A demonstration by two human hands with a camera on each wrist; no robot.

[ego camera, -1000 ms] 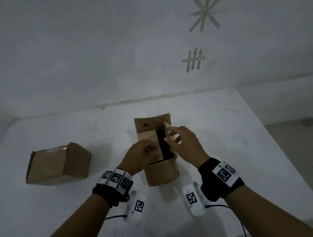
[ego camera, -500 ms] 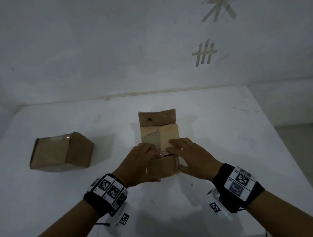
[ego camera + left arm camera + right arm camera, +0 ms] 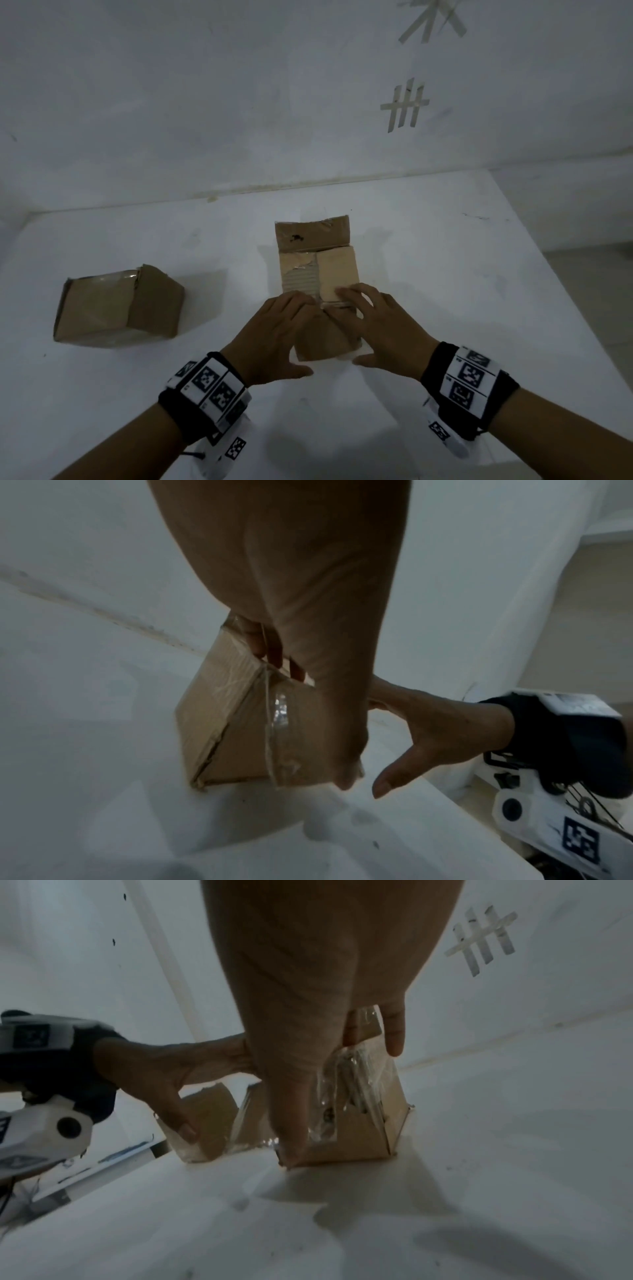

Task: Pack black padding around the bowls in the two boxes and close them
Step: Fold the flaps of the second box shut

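Observation:
A small cardboard box (image 3: 337, 274) stands at the middle of the white table (image 3: 445, 308). Its two side flaps lie folded flat over the opening, and its far flap (image 3: 313, 234) still stands open. My left hand (image 3: 270, 332) and right hand (image 3: 380, 325) lie side by side on the box's near edge, fingers straight on the flaps and thumbs down by its front face. In the wrist views the box (image 3: 222, 718) (image 3: 359, 1137) carries clear tape. No bowl or black padding shows. A second cardboard box (image 3: 116, 305) sits with its flaps down at the left.
The table meets a white wall (image 3: 239, 102) behind the boxes, with tape marks (image 3: 404, 106) on it. The table's right edge (image 3: 548, 274) drops to the floor. Bare tabletop lies between the two boxes and to the right.
A second ago my right hand held a side flap up over black padding. Now both side flaps lie flat, the padding is covered, and both hands have shifted to the box's near edge.

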